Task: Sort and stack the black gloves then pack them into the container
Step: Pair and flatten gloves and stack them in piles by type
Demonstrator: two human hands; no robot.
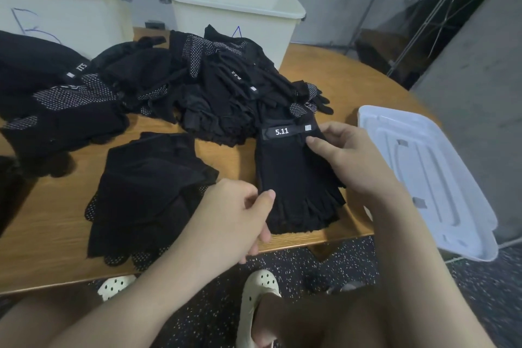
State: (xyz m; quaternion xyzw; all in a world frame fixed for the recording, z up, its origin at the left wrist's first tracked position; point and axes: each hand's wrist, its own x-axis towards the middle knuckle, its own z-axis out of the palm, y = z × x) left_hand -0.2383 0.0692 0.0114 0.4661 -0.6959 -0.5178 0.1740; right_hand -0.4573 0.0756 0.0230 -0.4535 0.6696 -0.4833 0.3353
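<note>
Black gloves (293, 175) with white-dotted palms, cream bins (234, 5), tan wood table (50, 223), speckled dark floor (324, 268)

far: glove pile (197, 87) blocks way to bins (234, 5) | near-left: stacked gloves (147, 192) | right: lid (423, 172) | free: bare table (42, 234) near-left edge

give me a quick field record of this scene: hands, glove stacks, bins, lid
left hand: pinches near edge of the 5.11 glove stack
right hand: grips the stack's far right edge by the cuff
second stack: flat on table, left of held stack
unsorted pile: behind both stacks
bins: two, white, at table's far edge
lid: at right, overhanging table
</note>
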